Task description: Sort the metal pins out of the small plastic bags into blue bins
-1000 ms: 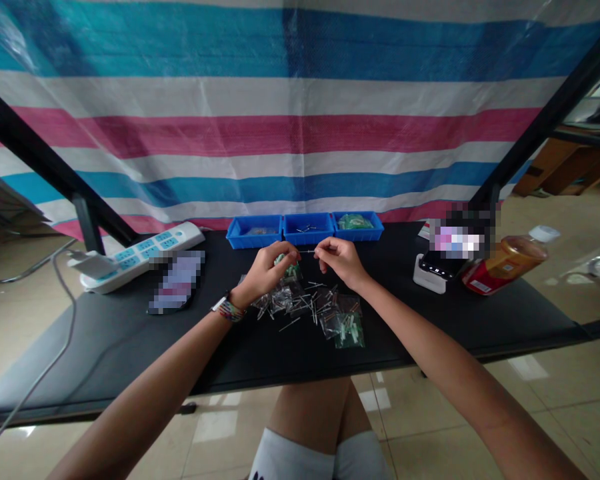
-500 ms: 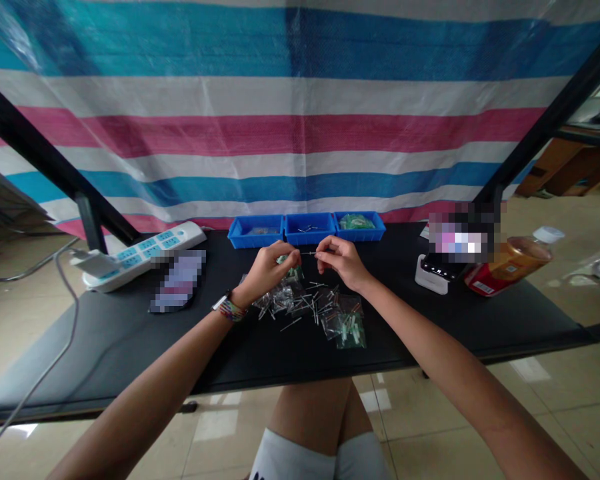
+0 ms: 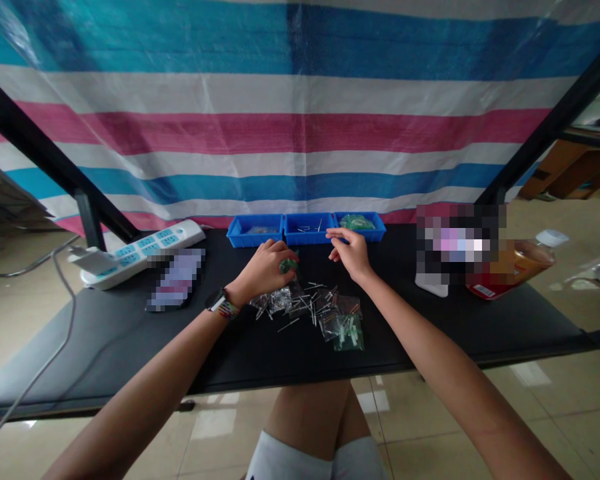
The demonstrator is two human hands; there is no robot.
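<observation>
My left hand (image 3: pixel 266 270) is closed around a small green plastic bag (image 3: pixel 289 265), low over the black table. Just in front of the middle blue bin (image 3: pixel 300 237) is my right hand (image 3: pixel 351 252), its fingers parted with nothing seen between them. Several thin metal pins (image 3: pixel 307 229) lie in that bin. Below my hands is a pile of loose metal pins (image 3: pixel 315 303) mixed with clear bags (image 3: pixel 331 327). Another green bag (image 3: pixel 349 333), with pale pieces in it, lies at the pile's near right.
The left blue bin (image 3: pixel 255 231) contains clear packets; green bags fill the right bin (image 3: pixel 359 222). A power strip (image 3: pixel 145 250) and a blurred-out flat object (image 3: pixel 177 280) lie left. To the right are a white stand (image 3: pixel 431 285) and a tilted drink bottle (image 3: pixel 520 263).
My right hand has let go of a thin metal pin and moved slightly right, its fingers opening. One more pin shows in the middle bin. My left hand still holds the green bag.
</observation>
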